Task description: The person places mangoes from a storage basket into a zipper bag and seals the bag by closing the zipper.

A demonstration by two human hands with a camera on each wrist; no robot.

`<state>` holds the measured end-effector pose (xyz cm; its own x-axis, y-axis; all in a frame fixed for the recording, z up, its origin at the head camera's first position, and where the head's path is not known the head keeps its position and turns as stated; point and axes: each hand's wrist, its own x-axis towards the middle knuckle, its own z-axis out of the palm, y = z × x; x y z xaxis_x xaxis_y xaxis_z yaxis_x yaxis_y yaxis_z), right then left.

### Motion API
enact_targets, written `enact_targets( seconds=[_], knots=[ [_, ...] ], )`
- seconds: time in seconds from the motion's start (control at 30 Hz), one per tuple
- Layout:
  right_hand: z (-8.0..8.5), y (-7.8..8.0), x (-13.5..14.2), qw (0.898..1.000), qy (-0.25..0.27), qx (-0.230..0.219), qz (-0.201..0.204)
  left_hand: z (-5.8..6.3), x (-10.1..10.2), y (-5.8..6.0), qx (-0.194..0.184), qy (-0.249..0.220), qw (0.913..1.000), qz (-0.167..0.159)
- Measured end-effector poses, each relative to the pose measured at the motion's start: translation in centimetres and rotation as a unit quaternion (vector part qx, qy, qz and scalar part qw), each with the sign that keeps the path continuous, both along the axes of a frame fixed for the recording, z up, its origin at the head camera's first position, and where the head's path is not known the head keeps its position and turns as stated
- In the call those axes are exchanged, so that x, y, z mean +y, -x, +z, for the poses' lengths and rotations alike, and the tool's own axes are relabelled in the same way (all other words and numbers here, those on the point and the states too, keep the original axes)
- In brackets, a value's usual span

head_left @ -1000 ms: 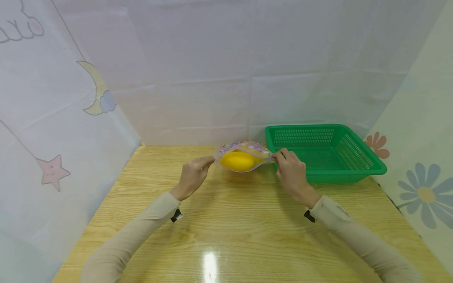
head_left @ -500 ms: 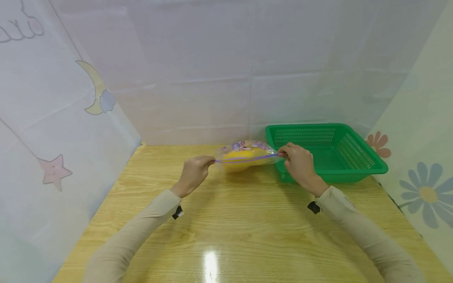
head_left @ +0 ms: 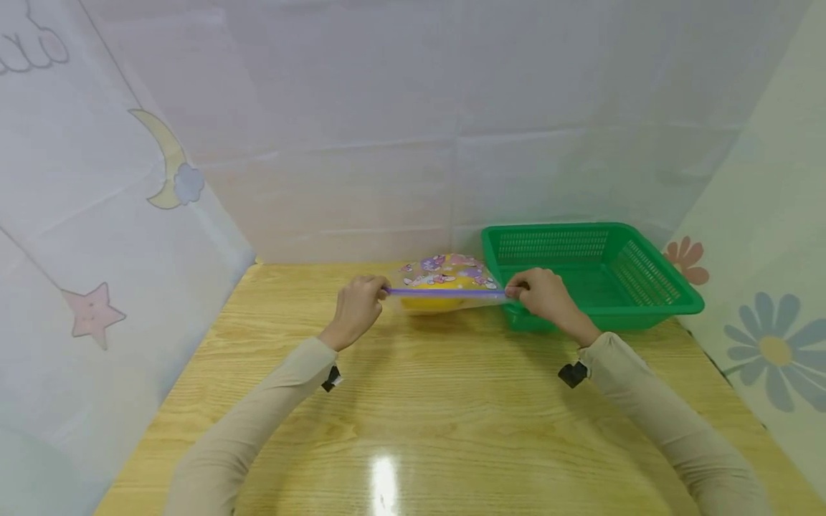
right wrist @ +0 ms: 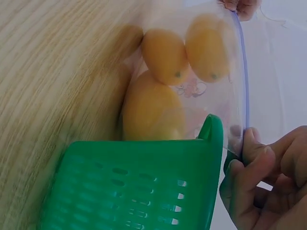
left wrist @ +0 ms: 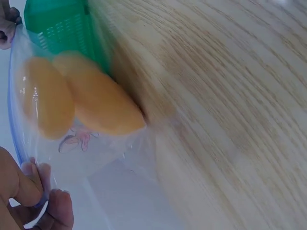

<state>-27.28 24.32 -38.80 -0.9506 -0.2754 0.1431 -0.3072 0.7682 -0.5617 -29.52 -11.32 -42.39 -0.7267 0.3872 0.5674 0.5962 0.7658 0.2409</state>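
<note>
A clear zip bag (head_left: 447, 293) with cartoon prints and a purple zip strip is stretched between both hands in the head view. Its mouth edge runs straight, the two lips together. Three yellow fruits (right wrist: 164, 56), which look like mangoes, lie inside it, seen through the plastic in the right wrist view. My left hand (head_left: 358, 307) pinches the left end of the strip between thumb and fingers. The right end is pinched by my right hand (head_left: 544, 295), close to the front left corner of the green basket. Whether the zip is sealed I cannot tell.
A green plastic basket (head_left: 596, 313) with slotted walls stands at the back right of the wooden table (head_left: 413, 401), just right of the bag. White printed sheets (head_left: 361, 143) hang close behind the table and along both sides.
A second ago the bag's mouth gaped and bared a fruit; its lips have come together into a straight line. My right hand has moved slightly right, pulling the edge taut.
</note>
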Motion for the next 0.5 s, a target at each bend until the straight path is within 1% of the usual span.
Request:
enact_targets(
  seconds=[0.07, 0.2, 0.33, 0.4, 0.47, 0.5],
  knots=[
    [0.09, -0.02, 0.02, 1.000, 0.005, -0.014, -0.002, 0.08, 0.06, -0.04, -0.018, -0.008, 0.9998, 0.011],
    [0.10, -0.01, 0.17, 1.000, 0.014, -0.021, -0.002, 0.10, 0.05, -0.01, -0.057, -0.028, 0.9977, 0.026],
    [-0.27, 0.23, 0.49, 0.998, 0.054, -0.034, -0.001, 0.08, -0.11, -0.08, -0.100, -0.063, 0.9929, 0.013],
    [-0.53, 0.36, 0.65, 0.996, 0.081, -0.044, 0.001, -0.02, -0.30, -0.10, -0.123, -0.094, 0.9879, 0.001],
    [-0.75, 0.44, 0.75, 0.993, 0.108, -0.057, 0.000, -0.10, -0.50, -0.14, -0.150, -0.134, 0.9794, -0.011],
    [-0.84, 0.44, 0.80, 0.991, 0.116, -0.062, 0.000, -0.14, -0.60, -0.16, -0.165, -0.156, 0.9738, -0.017]
  ],
)
